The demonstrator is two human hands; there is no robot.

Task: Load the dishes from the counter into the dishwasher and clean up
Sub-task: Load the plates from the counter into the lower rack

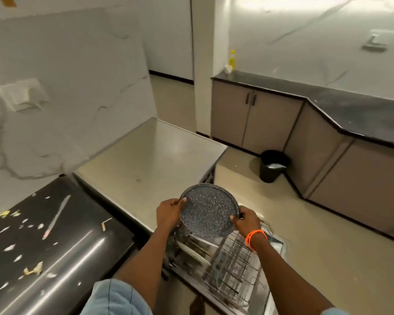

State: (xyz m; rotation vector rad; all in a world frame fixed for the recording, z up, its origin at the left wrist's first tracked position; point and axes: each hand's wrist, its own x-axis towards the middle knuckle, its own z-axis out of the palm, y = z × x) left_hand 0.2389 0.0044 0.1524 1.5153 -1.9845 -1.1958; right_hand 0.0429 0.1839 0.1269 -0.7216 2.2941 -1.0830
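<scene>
Both hands grip the speckled plate (208, 211) by opposite rims, left hand (168, 212) and right hand (246, 221); plate tilted, face up, directly above dishwasher rack (232, 264); next move is probably straight down

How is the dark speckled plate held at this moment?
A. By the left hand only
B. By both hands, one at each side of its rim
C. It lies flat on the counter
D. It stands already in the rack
B: the left hand and right hand grip opposite edges of the speckled plate above the dishwasher rack.
</scene>
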